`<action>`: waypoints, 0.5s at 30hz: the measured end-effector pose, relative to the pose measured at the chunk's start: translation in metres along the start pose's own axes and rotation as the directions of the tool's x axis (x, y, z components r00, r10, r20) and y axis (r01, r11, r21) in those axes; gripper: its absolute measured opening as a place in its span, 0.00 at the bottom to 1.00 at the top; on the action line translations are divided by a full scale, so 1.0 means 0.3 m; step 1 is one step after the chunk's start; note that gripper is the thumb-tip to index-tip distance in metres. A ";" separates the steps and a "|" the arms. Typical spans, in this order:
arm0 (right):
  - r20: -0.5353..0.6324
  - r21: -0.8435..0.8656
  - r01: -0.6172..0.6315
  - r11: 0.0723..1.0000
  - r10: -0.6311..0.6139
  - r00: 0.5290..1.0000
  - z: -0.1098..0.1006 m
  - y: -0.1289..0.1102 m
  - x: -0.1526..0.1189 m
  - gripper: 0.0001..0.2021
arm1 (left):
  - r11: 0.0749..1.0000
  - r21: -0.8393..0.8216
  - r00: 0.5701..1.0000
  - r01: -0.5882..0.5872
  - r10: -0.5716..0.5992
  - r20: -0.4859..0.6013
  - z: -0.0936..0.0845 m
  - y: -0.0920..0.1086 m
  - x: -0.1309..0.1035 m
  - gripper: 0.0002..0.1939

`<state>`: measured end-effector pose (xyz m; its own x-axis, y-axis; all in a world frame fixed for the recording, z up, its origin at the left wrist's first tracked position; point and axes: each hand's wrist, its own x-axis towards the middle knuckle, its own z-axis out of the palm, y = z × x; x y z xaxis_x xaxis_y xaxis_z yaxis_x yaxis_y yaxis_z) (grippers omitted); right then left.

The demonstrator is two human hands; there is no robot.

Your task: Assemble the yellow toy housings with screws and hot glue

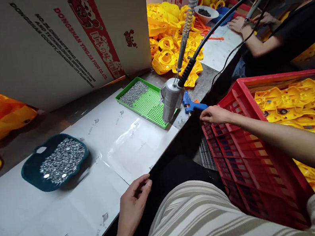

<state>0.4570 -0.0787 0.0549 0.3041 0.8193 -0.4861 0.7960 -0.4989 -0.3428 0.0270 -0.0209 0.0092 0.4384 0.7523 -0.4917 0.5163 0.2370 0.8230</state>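
Observation:
My left hand [133, 201] rests by the front edge of the white-covered table, its thumb and index finger stretched out and slightly apart, holding nothing I can see. My right hand [215, 115] hangs between the table and the red crate [233, 137], fingers loosely bent with nothing visible in them. Just beyond it lies a blue glue gun [194, 104] at the table edge. A grey electric screwdriver [171, 99] hangs from a coiled spring over a green perforated tray [153, 112], which holds small metal screws [134, 92].
A dark teal basin [31, 175] of small metal parts stands on the table at left. Cardboard [52, 51] rises behind. Yellow plastic parts [175, 46] are heaped at the back; more [294, 103] fill the crate. A cable [227, 13] arches overhead. A co-worker [300, 29] sits at far right.

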 end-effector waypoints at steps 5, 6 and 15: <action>-0.293 -0.179 -0.084 0.980 0.029 0.956 -0.044 0.006 0.063 0.21 | 0.999 0.034 0.999 0.013 -0.012 -0.045 -0.006 -0.022 -0.019 0.30; -0.296 -0.199 -0.093 0.975 0.031 0.955 -0.043 0.014 0.081 0.23 | 0.999 0.038 0.999 0.013 -0.011 -0.049 -0.008 -0.026 -0.020 0.30; -0.264 -0.141 -0.085 0.986 0.046 0.964 0.007 0.091 0.147 0.14 | 0.997 0.076 1.000 0.020 -0.018 -0.025 -0.018 -0.020 -0.015 0.28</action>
<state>0.4909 -0.0568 0.0225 0.4674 0.8412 -0.2720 0.8329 -0.5221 -0.1835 0.0180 -0.0224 0.0079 0.4105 0.7631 -0.4992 0.5793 0.2046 0.7890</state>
